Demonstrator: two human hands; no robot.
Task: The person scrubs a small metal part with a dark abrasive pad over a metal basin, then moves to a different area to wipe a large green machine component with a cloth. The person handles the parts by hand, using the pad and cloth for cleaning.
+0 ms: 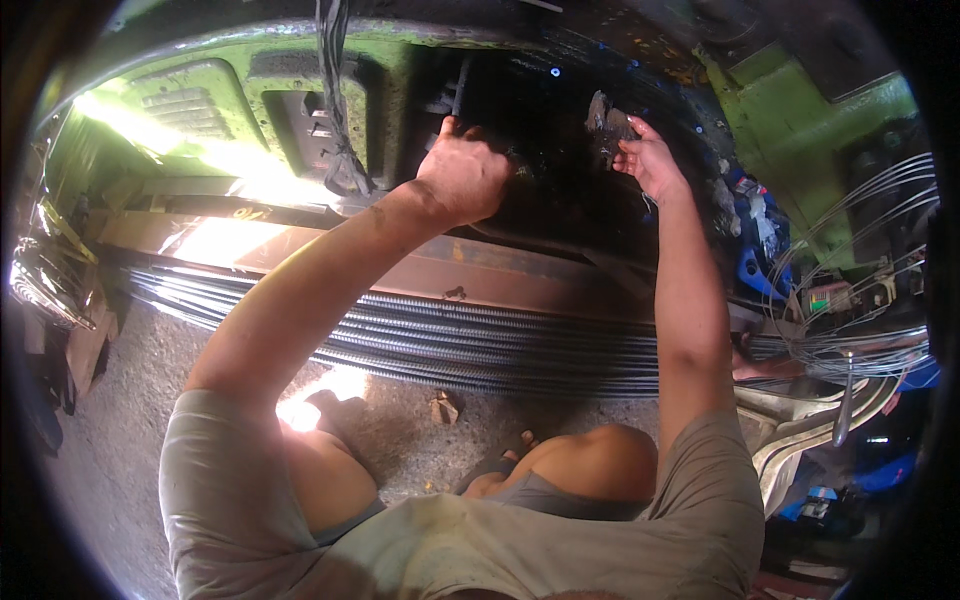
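Both my arms reach forward into a dark opening in a green machine body (395, 90). My left hand (465, 178) is closed in a fist at the left side of the opening, beside a thin dark rod (461, 88). Whatever lies inside that fist is hidden. At the right side my right hand (650, 160) pinches a dark, grimy, crumpled lump (603, 122) between thumb and fingers. The lump looks wet or greasy, and its exact kind does not show. Shadow hides most of the interior.
Below the opening runs a brown steel beam (500, 285), with a bundle of ribbed steel rods (480, 345) along the floor. Hanging dark cables (335, 110) drop at the left. Loose wire coils (850, 230) and a blue tool (752, 268) crowd the right.
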